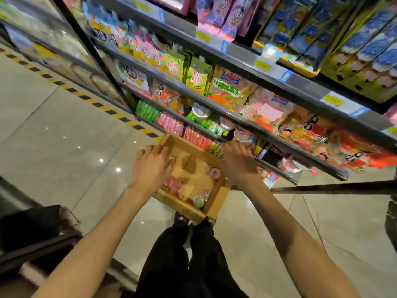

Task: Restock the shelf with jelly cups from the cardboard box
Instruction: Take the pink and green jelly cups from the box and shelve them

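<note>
Two bare hands reach down over an open brown cardboard box (221,194) that sits on the floor against a shop shelf unit. The left hand (152,164) hovers over the box's left side, fingers loosely spread, holding nothing that shows. The right hand (238,162) stretches past the box's far right corner to the lip of the lowest metal shelf (277,167), fingertips at a clear pink-lidded jelly cup (245,135). Blur hides whether the fingers are clamped on it or only touching.

Inside the box a few cups remain: a pink-topped cup (214,173) at the right wall, a green-topped cup (198,201) in the near corner, and some pink ones at the near left. Much bare cardboard shows, so the restocking looks well past halfway. Round white-lidded cups (200,110) already stand on the shelf.

Bright snack bags (229,91) fill the shelf above, whose rail overhangs the opening and narrows the reach. Black trouser legs (193,254) stand near the box; yellow-and-black floor tape (86,97) runs far left.
</note>
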